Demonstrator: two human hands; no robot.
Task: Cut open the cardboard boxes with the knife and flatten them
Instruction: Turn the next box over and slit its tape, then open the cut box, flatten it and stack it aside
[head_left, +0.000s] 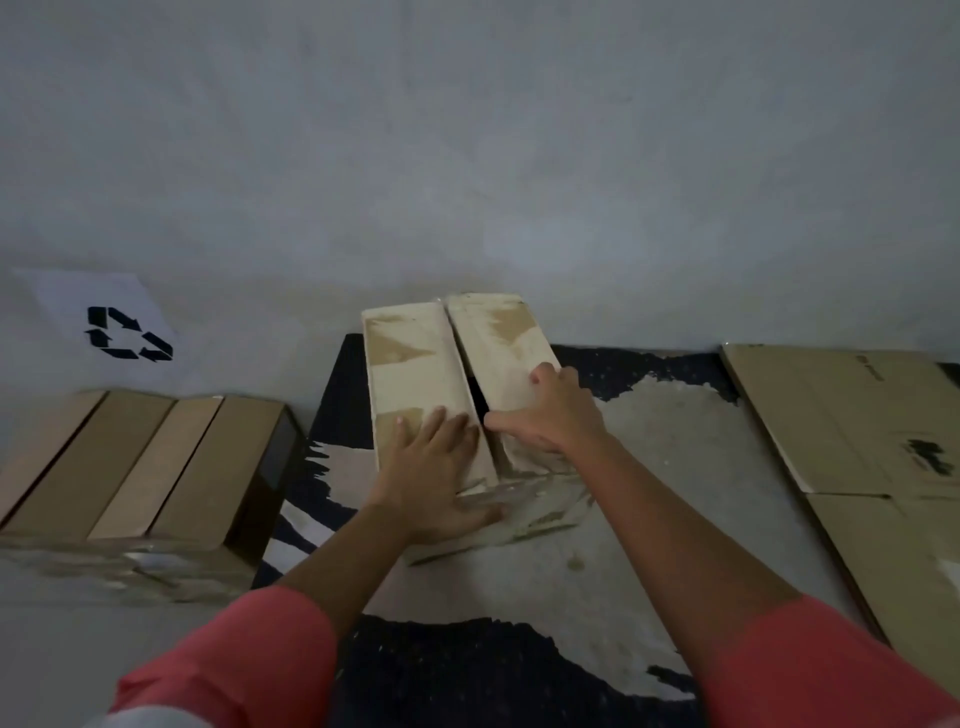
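On the floor at the foot of the grey wall (467, 156), a pale box (415, 364) stands on a worn black-and-grey mat (613, 519), at the middle of the view. Its two top flaps are folded down, with a dark narrow gap running between them. Clear tape, wrinkled, shows along the near end of the box.

Left hand (431, 478): laid flat on the near part of the left flap (410, 364), fingers straight and spread, pressing on it and holding nothing.

Right hand (550, 410): set on the right flap (498, 338), thumb raised over the top of the flap, fingertips curled at the flap's inner edge beside the gap and gripping it.

Both forearms reach in from below, each from a coral sleeve (234, 665).

Left of the mat stands a brown box (140, 467), its flaps closed, with crumpled tape on its near side. It stands apart from the pale box.

Right of the mat lies flattened cardboard (831, 415), with a dark mark on its surface.

At the far left, a white sheet of paper (67, 296) carries a black recycling symbol (127, 333).
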